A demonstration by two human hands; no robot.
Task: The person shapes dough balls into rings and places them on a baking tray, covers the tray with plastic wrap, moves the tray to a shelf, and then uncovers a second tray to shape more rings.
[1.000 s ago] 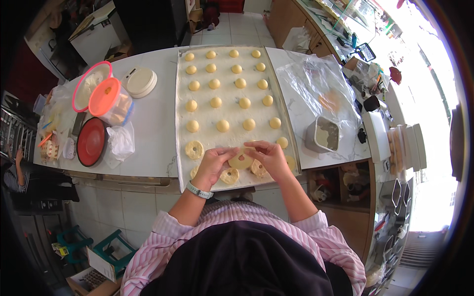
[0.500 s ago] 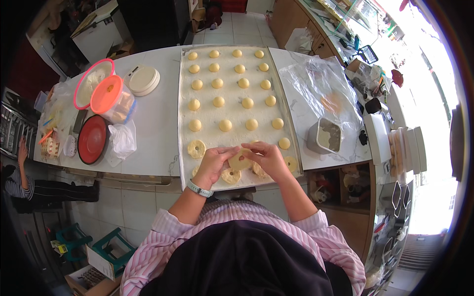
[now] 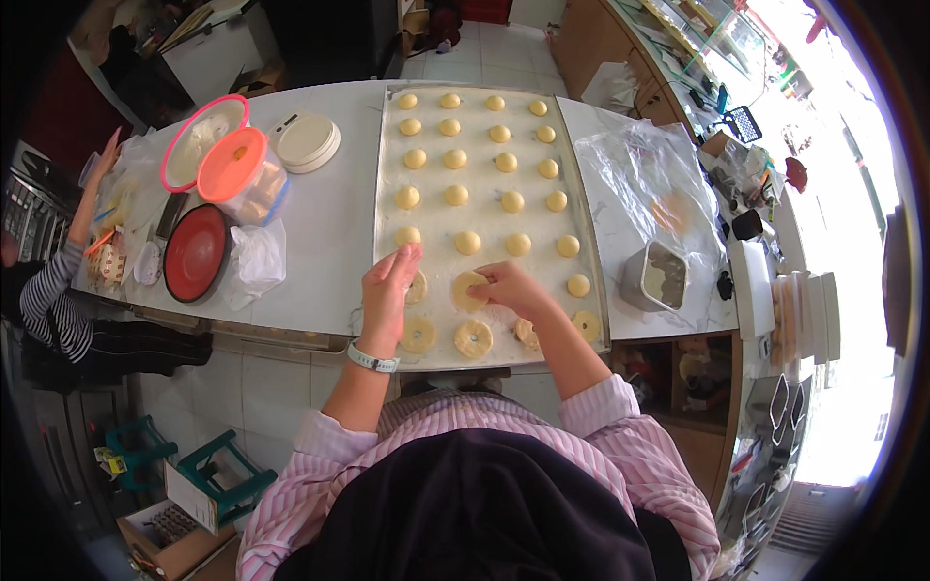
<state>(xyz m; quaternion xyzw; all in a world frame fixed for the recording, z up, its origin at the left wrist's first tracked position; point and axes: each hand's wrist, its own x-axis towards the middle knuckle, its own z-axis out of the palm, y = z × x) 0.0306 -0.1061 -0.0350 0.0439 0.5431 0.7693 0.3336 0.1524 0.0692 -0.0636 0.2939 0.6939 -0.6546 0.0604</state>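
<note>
My right hand (image 3: 515, 290) pinches the right edge of a pale dough ring (image 3: 470, 290), at the tray's near part. To its left, my left hand (image 3: 389, 286) is raised with fingers stretched out and nothing visible in it. Its fingertips overlap the lower edge of a dough ball (image 3: 408, 234); whether they touch it I cannot tell. Another dough ring (image 3: 417, 288) shows partly behind that hand. Shaped rings, such as this one (image 3: 474, 339), lie along the near edge of the floured tray (image 3: 436, 215). Rows of round dough balls (image 3: 507, 163) fill its farther part.
Left on the table stand a pink-rimmed bowl (image 3: 184, 160), an orange-lidded tub (image 3: 232, 165), a white kitchen scale (image 3: 308, 143) and a red dish (image 3: 197, 254). Right are a plastic sheet (image 3: 639, 174) and a square metal tin (image 3: 654, 278). Another person (image 3: 58, 300) is at far left.
My hands have separated: the right has lowered the dough ring toward the tray, while the left has moved left and up. The person at far left has raised an arm over the table.
</note>
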